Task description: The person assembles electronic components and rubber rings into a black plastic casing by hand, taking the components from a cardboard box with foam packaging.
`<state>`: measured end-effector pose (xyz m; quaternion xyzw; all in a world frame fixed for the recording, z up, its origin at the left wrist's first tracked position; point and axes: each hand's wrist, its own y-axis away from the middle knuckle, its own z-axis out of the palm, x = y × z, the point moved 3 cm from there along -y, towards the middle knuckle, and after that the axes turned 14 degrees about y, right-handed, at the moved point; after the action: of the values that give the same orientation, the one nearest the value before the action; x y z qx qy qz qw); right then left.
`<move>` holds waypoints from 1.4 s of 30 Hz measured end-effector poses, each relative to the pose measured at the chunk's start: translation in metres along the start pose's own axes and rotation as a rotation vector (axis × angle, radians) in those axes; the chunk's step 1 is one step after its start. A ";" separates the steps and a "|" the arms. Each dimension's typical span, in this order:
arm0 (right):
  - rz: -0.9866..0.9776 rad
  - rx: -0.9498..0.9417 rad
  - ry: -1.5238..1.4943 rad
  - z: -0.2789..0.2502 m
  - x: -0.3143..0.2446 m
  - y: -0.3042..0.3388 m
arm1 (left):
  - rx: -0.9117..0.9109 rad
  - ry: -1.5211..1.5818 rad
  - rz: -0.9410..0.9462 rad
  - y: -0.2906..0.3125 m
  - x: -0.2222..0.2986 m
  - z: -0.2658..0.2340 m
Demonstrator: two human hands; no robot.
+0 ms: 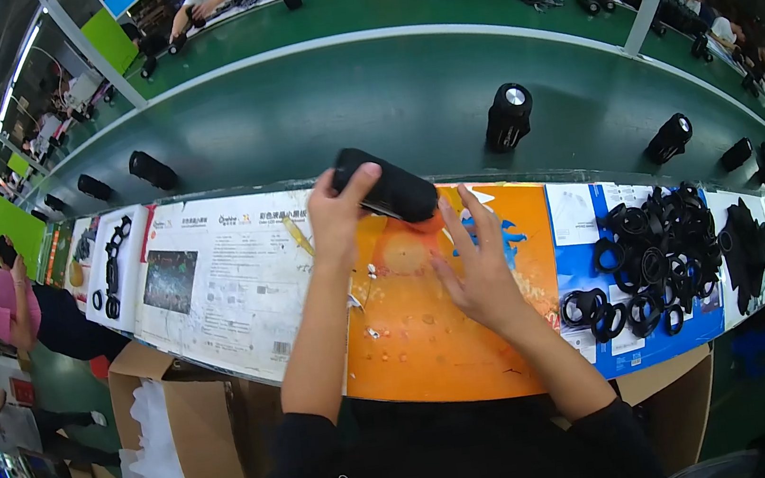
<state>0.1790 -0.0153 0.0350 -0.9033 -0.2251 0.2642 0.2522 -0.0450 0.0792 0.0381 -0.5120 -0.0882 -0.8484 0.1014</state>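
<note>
- Beyond the orange sheet (413, 331) we see a green work surface (317, 94) with black cylinders standing along it, one upright (509, 118).
- Over the sheet's far edge, our left hand (338, 214) grips a tilted dark cylinder (388, 187), thumb on its near side, perhaps to turn its end toward our right hand (486, 279).
- That hand is spread beside this end; we cannot tell whether it touches.
- Right of the sheet, black rings (647, 254) lie heaped, probably for easy reach.
- Left of it, a white card (225, 277) bears dark print, mostly tiny.
</note>
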 end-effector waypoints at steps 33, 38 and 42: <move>0.266 -0.213 -0.592 0.023 0.002 0.030 | -0.577 0.677 -0.016 0.052 -0.054 0.014; 0.244 -0.193 -0.613 0.029 0.007 0.038 | -0.569 0.657 -0.044 0.059 -0.058 0.013; 0.283 -0.189 -0.696 0.032 0.009 0.040 | -0.532 0.582 -0.105 0.065 -0.061 0.016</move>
<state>0.1785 -0.0307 -0.0148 -0.8010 -0.1938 0.5652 0.0373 0.0134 0.0254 -0.0055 -0.2535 0.1410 -0.9553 -0.0574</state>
